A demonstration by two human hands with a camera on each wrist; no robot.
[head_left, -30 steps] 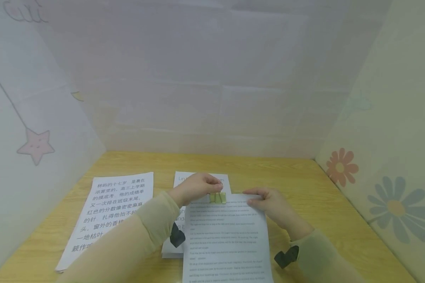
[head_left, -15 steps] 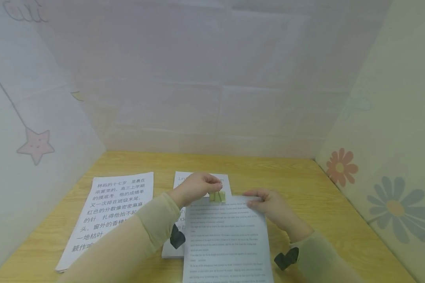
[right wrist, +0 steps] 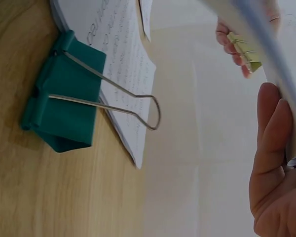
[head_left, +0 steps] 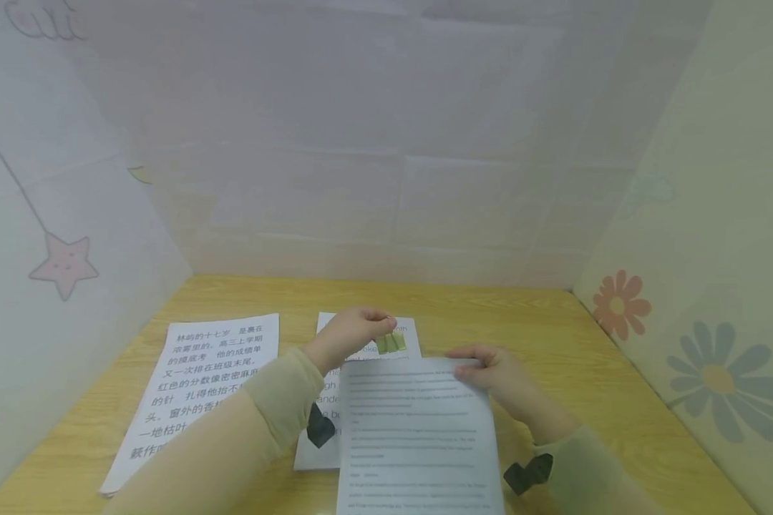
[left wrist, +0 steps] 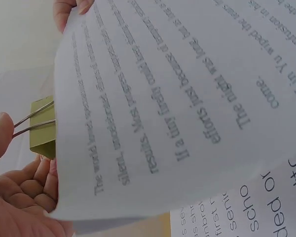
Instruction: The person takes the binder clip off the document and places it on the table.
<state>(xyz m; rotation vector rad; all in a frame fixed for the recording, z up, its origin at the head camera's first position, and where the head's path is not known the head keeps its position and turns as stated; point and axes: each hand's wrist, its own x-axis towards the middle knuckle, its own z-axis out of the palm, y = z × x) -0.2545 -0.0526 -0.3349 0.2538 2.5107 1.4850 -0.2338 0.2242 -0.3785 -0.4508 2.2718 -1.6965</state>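
My left hand [head_left: 351, 335] pinches the wire handles of a yellow-green binder clip [head_left: 391, 343]. In the head view the clip is just beyond the top edge of a printed paper stack [head_left: 419, 443], apart from it. Part of the clip is hidden behind the paper in the left wrist view. My right hand [head_left: 494, 375] grips the stack's upper right corner, thumb on the printed face and fingers behind. The stack is raised and tilted, as the right wrist view shows its edge [right wrist: 266, 44].
A large teal binder clip [right wrist: 64, 94] lies on the wooden table [right wrist: 49, 197], seen only in the right wrist view. A second paper stack [head_left: 312, 450] lies partly under the held one. Another stack with Chinese text [head_left: 219, 357] lies at left. Cloth walls [head_left: 386, 179] surround the table.
My left hand has lifted the yellow-green clip up and off the stack's top edge. The stack in my right hand has shifted slightly right and down.
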